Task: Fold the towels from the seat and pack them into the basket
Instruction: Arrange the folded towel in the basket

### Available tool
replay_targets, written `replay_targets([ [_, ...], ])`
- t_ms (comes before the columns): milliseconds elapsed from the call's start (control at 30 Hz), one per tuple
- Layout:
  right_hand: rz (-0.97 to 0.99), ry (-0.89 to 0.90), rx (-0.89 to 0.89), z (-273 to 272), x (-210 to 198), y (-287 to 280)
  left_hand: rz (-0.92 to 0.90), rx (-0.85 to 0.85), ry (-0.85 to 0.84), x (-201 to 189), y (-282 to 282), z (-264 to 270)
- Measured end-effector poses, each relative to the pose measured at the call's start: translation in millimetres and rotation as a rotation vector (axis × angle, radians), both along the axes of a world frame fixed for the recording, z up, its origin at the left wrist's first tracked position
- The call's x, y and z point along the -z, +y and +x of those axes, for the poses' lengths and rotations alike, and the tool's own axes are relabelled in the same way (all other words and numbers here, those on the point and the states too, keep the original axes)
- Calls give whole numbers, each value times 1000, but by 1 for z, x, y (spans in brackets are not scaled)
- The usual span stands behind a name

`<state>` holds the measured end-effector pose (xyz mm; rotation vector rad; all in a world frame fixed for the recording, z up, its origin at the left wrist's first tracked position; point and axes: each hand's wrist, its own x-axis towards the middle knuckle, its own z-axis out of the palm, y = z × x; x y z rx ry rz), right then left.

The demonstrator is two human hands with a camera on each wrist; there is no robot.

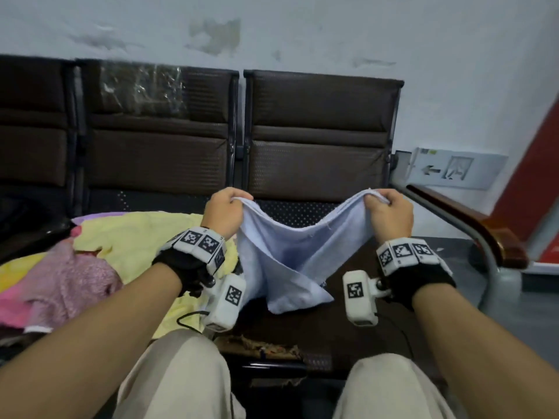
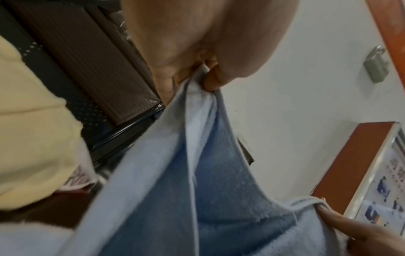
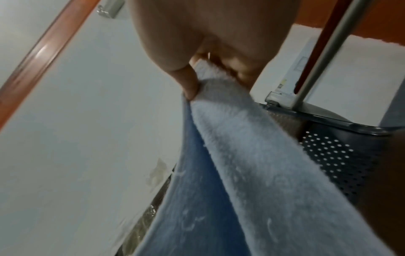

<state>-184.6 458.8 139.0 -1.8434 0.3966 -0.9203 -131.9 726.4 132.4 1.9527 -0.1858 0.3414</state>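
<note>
Seat-side folding in progress. Working over the dark brown seat [image 1: 348, 325] directly ahead, probably to use its bare padding as a flat surface for laying cloth down. Leaving the unsorted heap on the neighbouring seat to the left, with a yellow towel [image 1: 136, 234] spread widest and a pink towel [image 1: 69, 276] bunched on its near side, likely so that folded and unfolded pieces are not getting mixed. Seeing no basket in any view.

Holding up a pale blue towel [image 1: 290, 255] between the two heaps of work, top edge raised above the seat and sagging in a shallow dip at the middle, lower end trailing onto the padding near the knees. Showing a soft, fluffy pile, a thin stitched hem, and what looks like two layers hanging together, so possibly folded once already. Hanging limp and creased rather than taut.

Gripping one upper corner with the left hand [image 1: 225, 211] and the other with the right hand [image 1: 390, 211], apparently to square the edges before the next fold. Pinching tightly on both sides: left fingers [image 2: 213, 81] curling round gathered cloth, right fingers [image 3: 188, 81] clamping the hem against the palm.
</note>
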Motion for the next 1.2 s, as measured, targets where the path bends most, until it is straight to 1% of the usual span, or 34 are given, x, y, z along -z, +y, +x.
replay_targets([
  [67,-6,-11,66,-6,-22,2,-2,42,-51,-23,2,-8],
  [167,-25,-58,91,-12,-55,3,32,52,-129,-54,9,-19],
  [300,-51,-150,108,-18,-97,-1,5,-20,-221,-91,21,-22],
  [367,-67,-150,112,-17,-101,-7,-11,-63,-225,-94,26,-17],
  [433,-73,-73,94,-13,-88,-13,28,-98,-186,-80,26,-12],
  [500,-17,22,47,-5,-65,-21,48,-97,-122,-52,21,-5],
  [600,61,116,-3,6,-30,-29,-2,-80,-8,-14,11,6],
  [733,143,172,6,23,10,-43,-117,-83,137,18,0,37],
  [800,166,220,10,29,34,-49,-24,-57,153,36,-4,48],
  [900,203,225,-42,32,67,-55,14,-43,266,59,-13,53],
  [967,218,237,-83,35,79,-59,8,-35,372,69,-19,60],
  [1033,259,246,-142,37,87,-59,-24,27,376,80,-28,61],
  [1200,240,238,-439,40,85,-32,21,255,354,105,-47,42],
])
